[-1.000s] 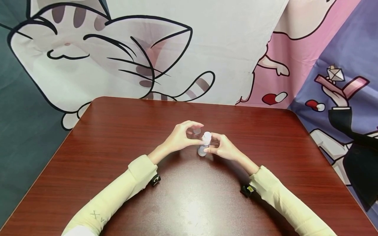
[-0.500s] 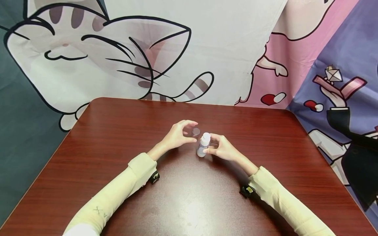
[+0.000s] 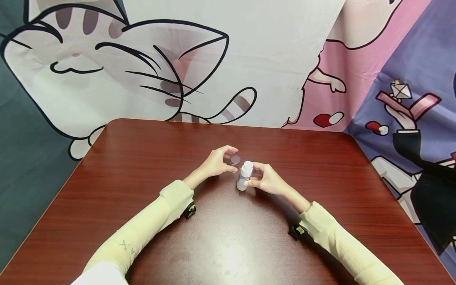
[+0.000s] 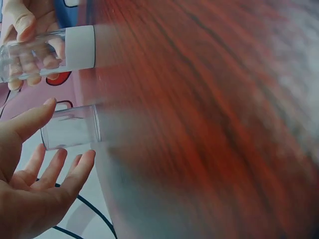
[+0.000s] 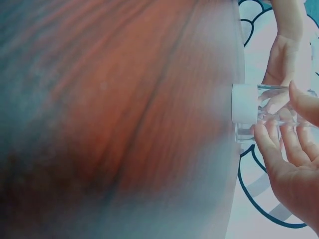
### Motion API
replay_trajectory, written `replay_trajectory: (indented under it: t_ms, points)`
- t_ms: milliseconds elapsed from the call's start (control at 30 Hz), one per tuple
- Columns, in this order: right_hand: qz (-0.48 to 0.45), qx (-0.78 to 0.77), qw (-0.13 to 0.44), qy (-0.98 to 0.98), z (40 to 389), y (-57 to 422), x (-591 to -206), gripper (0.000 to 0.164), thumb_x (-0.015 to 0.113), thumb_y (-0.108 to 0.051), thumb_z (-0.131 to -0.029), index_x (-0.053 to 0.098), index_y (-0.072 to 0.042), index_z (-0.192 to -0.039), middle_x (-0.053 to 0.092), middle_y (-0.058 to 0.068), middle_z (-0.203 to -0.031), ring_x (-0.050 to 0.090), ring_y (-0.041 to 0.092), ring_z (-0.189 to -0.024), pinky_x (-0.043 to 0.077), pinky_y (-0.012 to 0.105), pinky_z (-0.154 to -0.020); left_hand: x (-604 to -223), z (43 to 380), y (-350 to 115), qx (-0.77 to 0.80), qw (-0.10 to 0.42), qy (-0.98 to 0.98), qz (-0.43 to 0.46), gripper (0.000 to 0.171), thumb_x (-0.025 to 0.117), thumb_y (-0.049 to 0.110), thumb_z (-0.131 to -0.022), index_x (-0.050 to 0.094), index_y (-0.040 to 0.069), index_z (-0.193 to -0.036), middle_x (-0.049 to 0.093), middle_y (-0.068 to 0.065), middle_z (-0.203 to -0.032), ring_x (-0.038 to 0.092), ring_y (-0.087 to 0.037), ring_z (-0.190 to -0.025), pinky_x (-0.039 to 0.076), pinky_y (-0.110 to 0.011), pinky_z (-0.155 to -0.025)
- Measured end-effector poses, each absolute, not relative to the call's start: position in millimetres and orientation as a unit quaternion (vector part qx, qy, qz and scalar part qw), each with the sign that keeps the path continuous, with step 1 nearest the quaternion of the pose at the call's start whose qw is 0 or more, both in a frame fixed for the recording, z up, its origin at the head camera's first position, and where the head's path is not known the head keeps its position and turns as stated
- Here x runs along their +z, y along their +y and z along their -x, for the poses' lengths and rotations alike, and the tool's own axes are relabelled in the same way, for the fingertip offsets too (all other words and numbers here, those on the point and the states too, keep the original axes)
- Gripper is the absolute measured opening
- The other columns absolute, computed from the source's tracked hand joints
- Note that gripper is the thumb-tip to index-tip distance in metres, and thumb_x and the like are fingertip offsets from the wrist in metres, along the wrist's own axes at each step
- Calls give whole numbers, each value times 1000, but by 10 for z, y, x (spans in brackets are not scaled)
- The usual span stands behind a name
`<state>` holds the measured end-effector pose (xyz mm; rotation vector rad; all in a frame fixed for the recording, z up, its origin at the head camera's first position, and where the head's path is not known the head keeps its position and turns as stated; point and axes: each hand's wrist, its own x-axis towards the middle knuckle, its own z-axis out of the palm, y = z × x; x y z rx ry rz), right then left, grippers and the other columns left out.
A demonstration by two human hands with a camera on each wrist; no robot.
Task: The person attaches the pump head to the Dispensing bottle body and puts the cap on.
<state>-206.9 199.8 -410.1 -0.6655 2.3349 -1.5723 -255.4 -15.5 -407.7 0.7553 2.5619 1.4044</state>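
Note:
A small bottle (image 3: 245,175) stands on the table with a white top; the wrist views show a clear body and a wide white band at its base. My right hand (image 3: 268,179) holds it, thumb in front and fingers behind. Just left of the bottle, a clear, straight-sided cup (image 4: 72,128) rests on the table. My left hand (image 3: 218,161) is spread around this cup, thumb on the near side and fingers on the far side. From the head, a gap shows between the index finger and the cup.
The red-brown wooden table (image 3: 171,158) stretches out on all sides of the hands, with a glare patch near its front. Behind it hangs a cloth backdrop (image 3: 278,59) printed with a cat and other cartoon figures.
My left hand has drawn back leftward from the bottle, where its thumb overlapped the white top, and is now around the clear cup. The right hand keeps its hold on the bottle.

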Motion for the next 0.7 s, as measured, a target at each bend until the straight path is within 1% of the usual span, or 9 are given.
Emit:
replay_trajectory:
  t_ms: [133,233,500,700]
  points:
    - [226,-546,128,797,2078,2000,-4113,45,73,6,-77,56,11,-119,63,26,-116,63,27,-108,55,32,-89,-4099,2556,-109,454,60,854,-247,58,81,7,-74,56,0,-126,63,-18,-123,63,-31,-109,51,-40,-95]
    - [226,-546,129,796,2082,2002,-4119,45,73,6,-77,56,11,-119,63,27,-116,62,31,-110,54,32,-89,-4107,2547,-82,449,58,860,-238,57,80,8,-74,56,1,-125,64,-18,-120,64,-30,-105,51,-40,-94]
    - [220,-543,131,800,2079,1995,-4101,46,73,6,-77,55,12,-119,63,27,-115,63,31,-110,55,33,-89,-4098,2534,-39,450,62,865,-216,51,78,5,-77,55,2,-122,67,-16,-113,66,-27,-97,52,-37,-89]
    - [229,-538,126,801,2075,1998,-4096,46,73,5,-78,54,13,-120,63,27,-115,63,26,-110,54,34,-89,-4095,2530,-29,437,55,870,-224,45,77,5,-77,56,1,-118,68,-16,-107,67,-27,-95,52,-37,-88]
